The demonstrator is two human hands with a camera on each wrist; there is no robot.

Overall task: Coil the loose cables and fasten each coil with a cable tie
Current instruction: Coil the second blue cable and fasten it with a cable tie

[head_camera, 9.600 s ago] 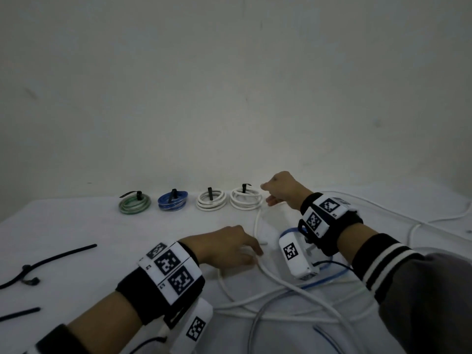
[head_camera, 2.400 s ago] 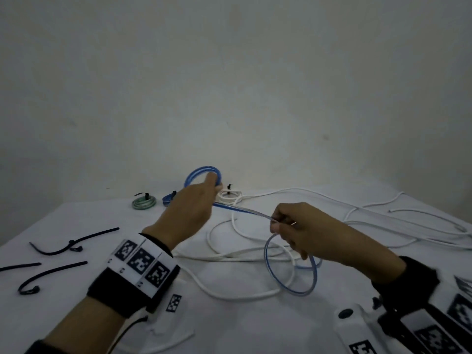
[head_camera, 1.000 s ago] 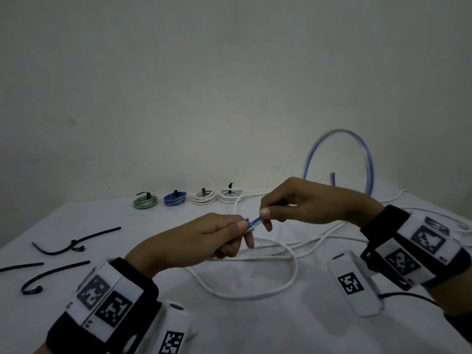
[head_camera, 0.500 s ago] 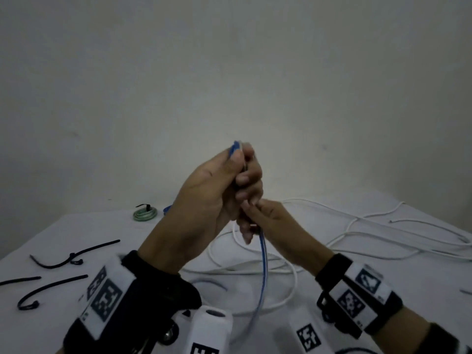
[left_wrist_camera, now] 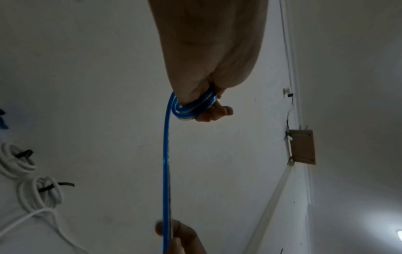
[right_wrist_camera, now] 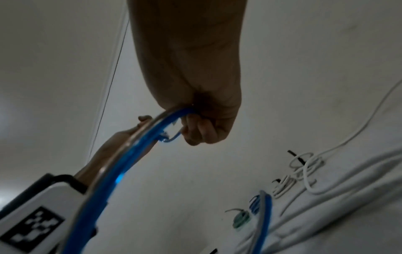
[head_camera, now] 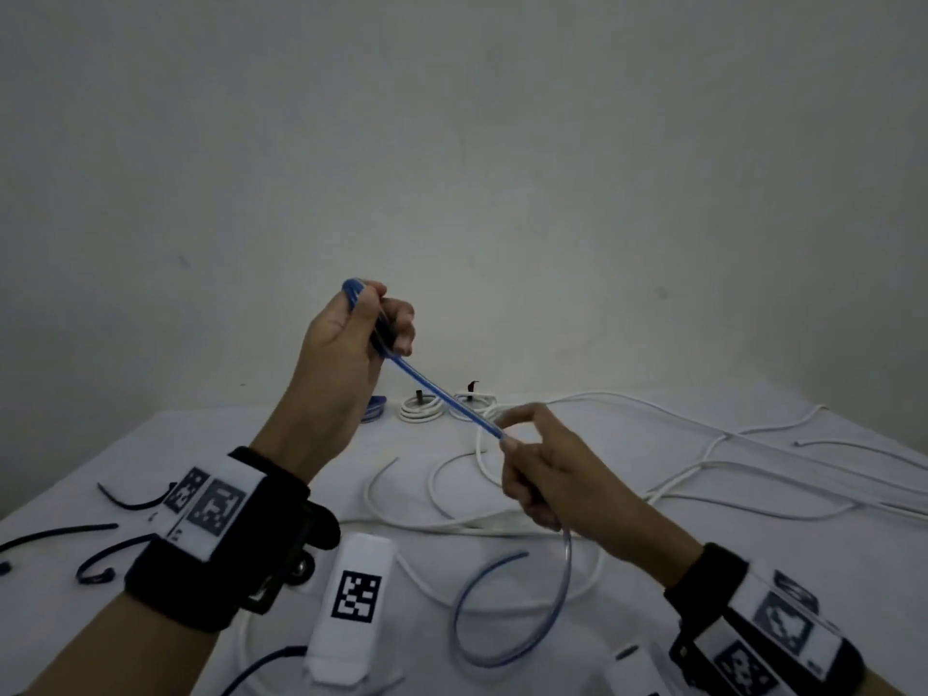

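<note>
A blue cable (head_camera: 436,396) stretches taut between my two hands above the white table (head_camera: 653,560). My left hand (head_camera: 351,339), raised, grips a small coil of it; the left wrist view shows the loops of the blue cable (left_wrist_camera: 191,108) wound round the fingers (left_wrist_camera: 214,112). My right hand (head_camera: 545,474), lower and to the right, pinches the cable and the free tail (head_camera: 507,615) curls down onto the table. In the right wrist view the fingers (right_wrist_camera: 201,130) curl round the blue cable (right_wrist_camera: 139,154).
Tied coils stand at the table's back: two white coils (head_camera: 421,409) (head_camera: 472,400), a blue one (head_camera: 374,409) half hidden by my left wrist. Loose white cables (head_camera: 703,474) sprawl over the middle and right. Black cable ties (head_camera: 55,535) lie at the left.
My hands have drawn apart: the right hand slid down the blue cable towards me, pulling a straight length out from the coil in the raised left hand.
</note>
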